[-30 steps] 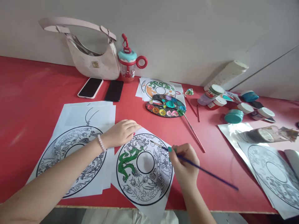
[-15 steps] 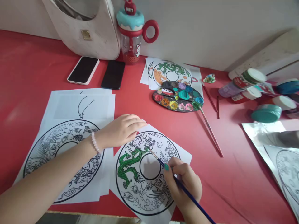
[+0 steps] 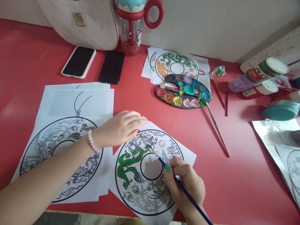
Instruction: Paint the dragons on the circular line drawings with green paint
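My right hand (image 3: 187,182) grips a blue-handled paintbrush (image 3: 193,201) with thumb and fingers. Its bristle tip touches a dragon's claw near the inner ring of a printed sheet (image 3: 152,168). Much of that dragon (image 3: 130,163) is painted green; the phoenix and flowers around it are unpainted. My left hand (image 3: 122,128) lies flat with outstretched fingers over the sheet's upper left edge, a pink bead bracelet (image 3: 92,142) on the wrist. Under the left forearm are stacked unpainted sheets (image 3: 104,184) with a similar round design.
A paint palette (image 3: 172,91) overlaps painted sheets (image 3: 177,68), and a red-handled brush (image 3: 217,129) rests on its edge. Paint jars (image 3: 280,110) stand at right. Behind are two phones (image 3: 79,62), a white bag (image 3: 98,31) and a red-handled cup (image 3: 130,37).
The camera view has shifted slightly, so the cup and bag sit higher in the picture. Both hands keep nearly the same place, and the brush tip stays by the dragon's claw.
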`<state>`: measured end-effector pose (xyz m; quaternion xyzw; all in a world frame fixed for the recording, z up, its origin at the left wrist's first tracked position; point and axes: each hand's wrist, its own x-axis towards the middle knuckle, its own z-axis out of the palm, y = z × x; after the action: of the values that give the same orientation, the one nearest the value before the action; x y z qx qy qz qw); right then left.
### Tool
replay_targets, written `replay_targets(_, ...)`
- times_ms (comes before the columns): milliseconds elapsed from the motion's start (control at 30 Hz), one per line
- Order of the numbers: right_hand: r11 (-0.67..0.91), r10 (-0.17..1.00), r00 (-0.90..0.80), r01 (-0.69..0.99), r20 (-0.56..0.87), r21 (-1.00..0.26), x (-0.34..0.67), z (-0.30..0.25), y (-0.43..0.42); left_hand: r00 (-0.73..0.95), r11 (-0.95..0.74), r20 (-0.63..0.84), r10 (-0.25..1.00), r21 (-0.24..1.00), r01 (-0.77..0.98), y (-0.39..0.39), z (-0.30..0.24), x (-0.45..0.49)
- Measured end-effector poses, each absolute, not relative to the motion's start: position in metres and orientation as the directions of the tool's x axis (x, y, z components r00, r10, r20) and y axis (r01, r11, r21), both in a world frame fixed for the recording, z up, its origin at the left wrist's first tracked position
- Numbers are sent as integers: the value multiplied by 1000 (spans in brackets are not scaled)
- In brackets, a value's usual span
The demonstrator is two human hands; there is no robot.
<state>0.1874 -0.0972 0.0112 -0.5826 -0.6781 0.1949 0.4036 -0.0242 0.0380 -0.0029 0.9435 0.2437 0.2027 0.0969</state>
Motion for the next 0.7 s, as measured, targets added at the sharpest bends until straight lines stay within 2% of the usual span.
replay_targets(267, 256, 946, 1, 612, 325, -749, 186, 10, -97, 797, -862, 338, 500, 286, 419, 38, -4, -24)
replay_targets(700, 234, 933, 46, 678, 358, -697, 181, 11, -97, 796, -860, 336, 504, 276, 428, 38, -4, -25)
